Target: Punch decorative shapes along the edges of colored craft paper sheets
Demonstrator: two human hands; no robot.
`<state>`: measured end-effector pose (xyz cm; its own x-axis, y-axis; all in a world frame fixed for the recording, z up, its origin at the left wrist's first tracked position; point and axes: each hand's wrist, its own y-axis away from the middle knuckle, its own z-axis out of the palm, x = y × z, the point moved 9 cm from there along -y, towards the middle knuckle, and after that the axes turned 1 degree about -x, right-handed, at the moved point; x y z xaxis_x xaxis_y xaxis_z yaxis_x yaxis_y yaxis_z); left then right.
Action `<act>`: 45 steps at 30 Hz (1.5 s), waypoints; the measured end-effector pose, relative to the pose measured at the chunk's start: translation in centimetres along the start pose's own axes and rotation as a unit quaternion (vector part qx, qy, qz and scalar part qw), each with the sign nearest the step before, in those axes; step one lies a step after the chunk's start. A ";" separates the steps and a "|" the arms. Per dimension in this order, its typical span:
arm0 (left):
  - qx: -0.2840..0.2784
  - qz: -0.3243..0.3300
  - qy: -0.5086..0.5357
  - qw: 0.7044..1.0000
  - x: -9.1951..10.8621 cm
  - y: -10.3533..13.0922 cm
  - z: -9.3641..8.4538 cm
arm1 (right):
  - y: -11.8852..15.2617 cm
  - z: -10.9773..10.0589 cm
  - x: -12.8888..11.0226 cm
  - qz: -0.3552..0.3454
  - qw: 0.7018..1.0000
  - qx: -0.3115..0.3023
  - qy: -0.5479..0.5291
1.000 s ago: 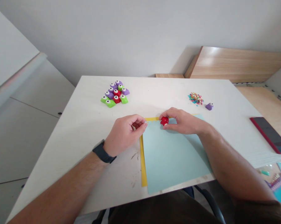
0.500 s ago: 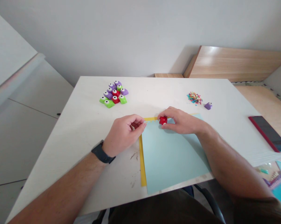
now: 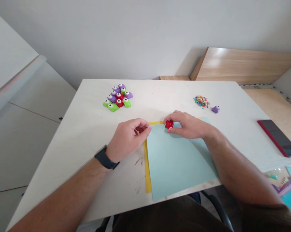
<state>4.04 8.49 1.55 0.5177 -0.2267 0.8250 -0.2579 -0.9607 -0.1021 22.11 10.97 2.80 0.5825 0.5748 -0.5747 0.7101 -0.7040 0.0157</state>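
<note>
Hands, two. Left hand [image 3: 126, 140]: thumb and forefinger pinching the far left corner of the blue sheet. Right hand [image 3: 190, 125]: thumb and fingers closed about the red punch.

Red punch [image 3: 169, 124], one: at the far edge of the blue sheet, right of the left hand.

Blue sheet [image 3: 181, 161], one: on the table [image 3: 70, 135], overhanging its near edge.

Yellow sheet [image 3: 147, 170], one: beneath the blue, showing along the left and far edges.

Grouped punches [image 3: 117, 97], eleven: five purple, four green, two red; far left of the table.

Lone purple punch [image 3: 215, 110], one: far right, just beside the confetti [image 3: 201, 101], one heap, pieces too small to count.

Watch [image 3: 106, 158], one: dark, left wrist.

Tablet [image 3: 279, 138], one: red-edged, right.

Differences from half a second ago: none discernible; hands, red punch and sheets keep their places.
</note>
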 end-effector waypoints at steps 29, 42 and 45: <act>-0.006 -0.009 -0.002 1.000 -0.1 -0.1 0.1 | -0.5 0.6 -0.2 0.015 0.999 0.010 0.028; -0.006 -0.011 -0.003 1.000 -0.2 -0.2 0.1 | -0.5 0.8 0.0 0.009 0.999 0.021 0.022; -0.007 -0.012 0.000 1.000 -0.3 -0.2 0.2 | -0.5 0.8 0.0 0.011 0.999 0.026 0.023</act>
<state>4.08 8.70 1.22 0.5245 -0.2031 0.8268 -0.2572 -0.9636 -0.0735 21.45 10.97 2.17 0.6153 0.5771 -0.5370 0.6769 -0.7359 -0.0154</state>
